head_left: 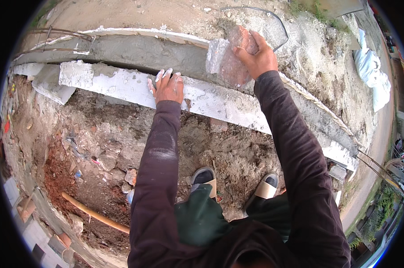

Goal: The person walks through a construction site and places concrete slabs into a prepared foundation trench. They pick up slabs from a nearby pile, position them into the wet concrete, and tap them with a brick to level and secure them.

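In the head view, the right hand (262,58) grips the right part of a rough, reddish-grey block with a whitish left end (231,64), thumb and fingers pressed on it. The block is over a long channel of smooth grey wet concrete (135,49); I cannot tell whether it touches the surface. The left hand (170,89) lies on a long white-coated flat board (121,87), its whitened fingers slightly apart over the upper edge. A thin pale strip (318,96) borders the channel's far side. Left of the block, the concrete runs open toward thin rusty metal rods (59,32). Beyond the far edge lies bare pale ground with a dark bent wire (280,27); tan-strapped sandals (266,190) stand on the near side.
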A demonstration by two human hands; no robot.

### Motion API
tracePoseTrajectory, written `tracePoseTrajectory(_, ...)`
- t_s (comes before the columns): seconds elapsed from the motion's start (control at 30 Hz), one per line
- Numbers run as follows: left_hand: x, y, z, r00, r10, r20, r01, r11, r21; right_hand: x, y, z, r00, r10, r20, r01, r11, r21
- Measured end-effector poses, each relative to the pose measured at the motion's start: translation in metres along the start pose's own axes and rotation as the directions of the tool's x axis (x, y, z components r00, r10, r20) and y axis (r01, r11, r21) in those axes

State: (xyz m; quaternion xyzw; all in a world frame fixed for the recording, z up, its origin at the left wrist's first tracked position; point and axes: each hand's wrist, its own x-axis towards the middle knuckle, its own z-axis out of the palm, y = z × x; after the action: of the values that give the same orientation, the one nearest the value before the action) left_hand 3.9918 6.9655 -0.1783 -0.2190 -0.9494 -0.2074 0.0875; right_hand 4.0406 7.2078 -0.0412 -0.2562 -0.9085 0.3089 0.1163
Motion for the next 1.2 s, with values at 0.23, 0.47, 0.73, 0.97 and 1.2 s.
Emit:
tracePoseTrajectory(0.23,0.003,-0.002,-0.002,1.000,-0.009,-0.011,0.008,0.997,-0.070,-0.023,0.014,0.019,0.997,0.062,0.044,-0.048,0.965,-0.256)
tracePoseTrajectory(0.47,0.001,-0.004,0.008,0.998,0.054,-0.045,-0.055,0.998,-0.042,-0.007,0.009,-0.012,0.990,0.101,-0.097,-0.113,0.985,-0.128)
tracePoseTrajectory(0.73,0.001,-0.004,0.011,0.995,0.071,-0.071,-0.074,0.996,-0.043,-0.049,0.014,-0.011,0.976,0.175,0.133,-0.171,0.985,-0.039)
tracePoseTrajectory(0.97,0.004,-0.010,0.012,0.998,0.042,-0.049,-0.045,0.997,-0.066,-0.052,0.016,-0.017,0.979,0.164,0.123,-0.161,0.986,-0.033)
tracePoseTrajectory(1.2,0.004,-0.009,0.015,0.998,0.057,-0.006,-0.058,0.998,-0.019,-0.074,0.057,-0.092,0.996,0.009,0.084,-0.010,1.000,0.015)
